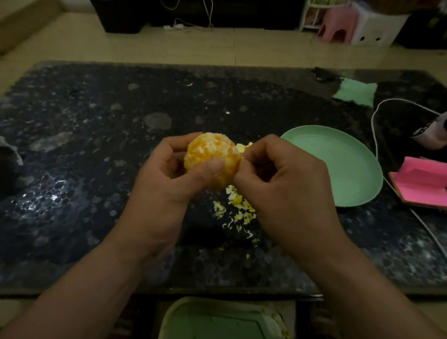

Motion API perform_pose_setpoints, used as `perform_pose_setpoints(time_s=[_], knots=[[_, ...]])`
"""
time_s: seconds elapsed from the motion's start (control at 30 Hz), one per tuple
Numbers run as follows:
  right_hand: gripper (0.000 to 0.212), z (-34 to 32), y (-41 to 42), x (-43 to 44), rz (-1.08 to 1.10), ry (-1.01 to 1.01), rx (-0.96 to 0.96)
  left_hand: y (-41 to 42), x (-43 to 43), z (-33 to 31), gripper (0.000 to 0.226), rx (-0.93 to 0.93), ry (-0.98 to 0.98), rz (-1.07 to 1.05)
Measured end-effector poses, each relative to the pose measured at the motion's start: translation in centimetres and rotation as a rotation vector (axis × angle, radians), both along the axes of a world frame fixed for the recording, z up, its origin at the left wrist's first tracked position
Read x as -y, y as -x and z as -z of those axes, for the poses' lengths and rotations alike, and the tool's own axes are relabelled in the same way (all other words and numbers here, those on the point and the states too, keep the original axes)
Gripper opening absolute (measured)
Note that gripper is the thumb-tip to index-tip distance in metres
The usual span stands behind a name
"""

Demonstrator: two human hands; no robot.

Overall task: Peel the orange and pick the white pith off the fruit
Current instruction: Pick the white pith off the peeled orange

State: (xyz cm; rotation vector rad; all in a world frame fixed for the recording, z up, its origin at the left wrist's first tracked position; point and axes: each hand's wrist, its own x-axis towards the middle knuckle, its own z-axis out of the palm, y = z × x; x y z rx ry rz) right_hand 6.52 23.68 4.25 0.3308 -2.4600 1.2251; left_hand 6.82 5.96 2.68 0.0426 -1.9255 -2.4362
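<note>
1. Orange point(210, 157): mostly peeled, white pith patches on top, held up above the table point(84, 128), centre of view.
2. Left hand point(166, 180): fingers curled round the orange's left and far side, thumb point(213, 165) pressed on the near face. Firm grip.
3. Right hand point(283, 186): fingers bunched, tips pinched together at the orange's right edge. What they pinch is too small to tell.
4. Yellow scrap point(243, 147) just behind those fingertips; can't tell if it is held or lying on the table.
5. Pith and peel bits point(236, 207) scattered on the table under the hands.
6. Green plate point(375, 167) on the table, right of the hands, near them.
7. Pink sticky notes point(428, 186) right of the plate; white cable point(376, 135) loops past the plate's far side.
8. Green lidded bin point(223, 333) below the table's near edge.
</note>
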Motion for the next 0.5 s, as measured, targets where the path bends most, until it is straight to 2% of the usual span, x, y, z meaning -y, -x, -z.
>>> perform_pose_setpoints(time_s=[0.07, 0.17, 0.5], knots=[[0.011, -0.15, 0.08, -0.18, -0.052, 0.091, 0.082, 0.15, 0.02, -0.05, 0.054, 0.025, -0.052, 0.015], [0.007, -0.45, 0.12, -0.43, -0.121, 0.114, 0.158, 0.32, 0.13, 0.04, 0.05, 0.033, -0.085, 0.012], [0.009, -0.03, 0.3, -0.29, -0.101, -0.04, 0.102, 0.32, 0.75, 0.18, 0.06, 0.011, -0.024, 0.02]])
